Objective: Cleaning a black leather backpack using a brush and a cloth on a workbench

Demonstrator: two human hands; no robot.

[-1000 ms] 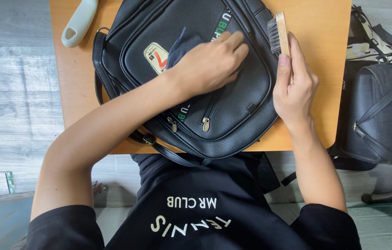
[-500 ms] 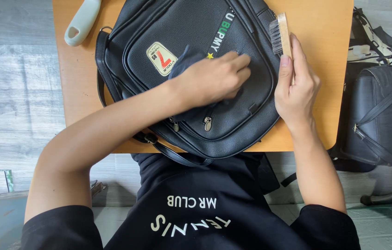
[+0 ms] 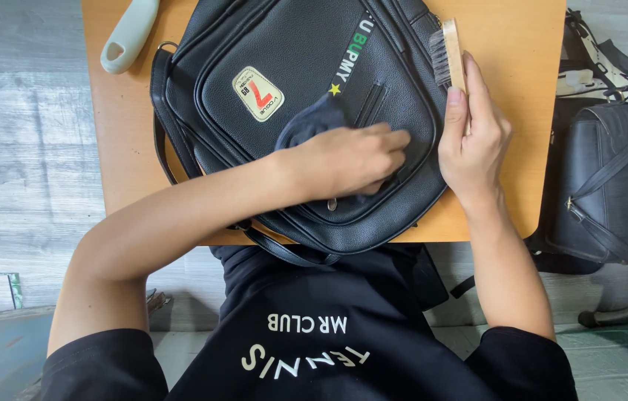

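The bag (image 3: 306,67) under my left hand (image 3: 347,160) is black pebbled leather-look, faintly shiny. My cloth (image 3: 312,122) is soft, dark, matt. My right hand (image 3: 473,141) holds a brush (image 3: 449,53), bare pale wood with dark bristles. The table (image 3: 511,44) is smooth orange wood.

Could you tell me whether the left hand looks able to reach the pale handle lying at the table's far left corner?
Probably yes. The left hand presses a dark cloth on the black bag, and bare table lies between it and the pale handle; nothing blocks the way.
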